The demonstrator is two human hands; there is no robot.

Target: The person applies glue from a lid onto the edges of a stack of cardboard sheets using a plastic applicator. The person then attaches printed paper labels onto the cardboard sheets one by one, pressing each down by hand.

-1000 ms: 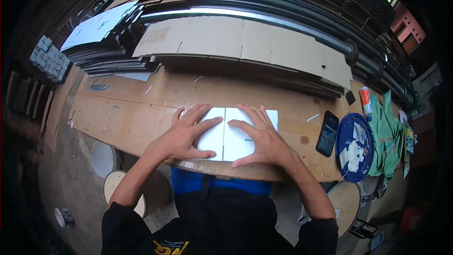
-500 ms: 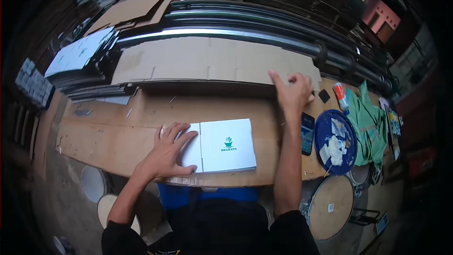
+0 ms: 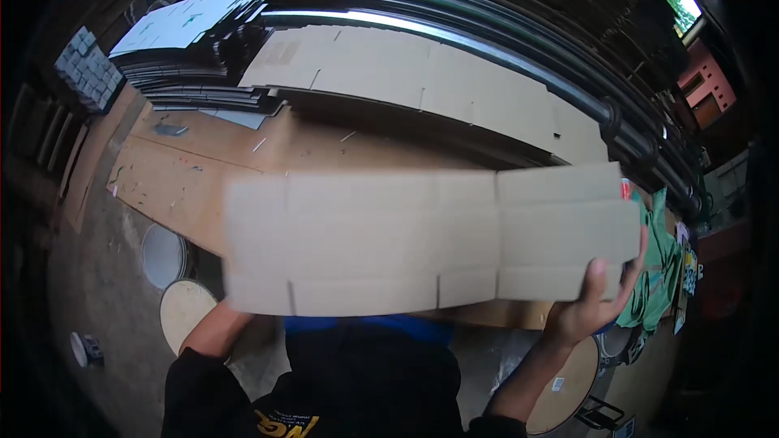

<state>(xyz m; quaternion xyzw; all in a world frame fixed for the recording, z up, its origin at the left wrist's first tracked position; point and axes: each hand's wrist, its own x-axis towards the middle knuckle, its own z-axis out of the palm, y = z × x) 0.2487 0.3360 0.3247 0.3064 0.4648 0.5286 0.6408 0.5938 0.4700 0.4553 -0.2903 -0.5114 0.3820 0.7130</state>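
Note:
A flat brown cardboard box blank (image 3: 365, 231), creased and slotted along its lower edge, is held up in front of me above the table. My right hand (image 3: 591, 308) grips its right end, thumb on the near face and fingers behind the edge. The left forearm reaches under the blank's lower left corner. My left hand itself is hidden behind the cardboard, so its fingers do not show. Behind the blank, a stack of similar cardboard blanks (image 3: 373, 69) lies along the back of the table.
White printed sheets (image 3: 191, 20) are piled at the back left. Metal rollers (image 3: 487, 49) run behind the cardboard stack. A green bag (image 3: 653, 276) is at the right. Below the table are a round-lidded drum (image 3: 568, 385) and a bucket (image 3: 162, 255). The wooden table (image 3: 174, 174) shows at left.
My right hand has brought a cardboard blank from the stack toward me. It now covers the white box with the green logo, where my left hand rested. The view has shifted.

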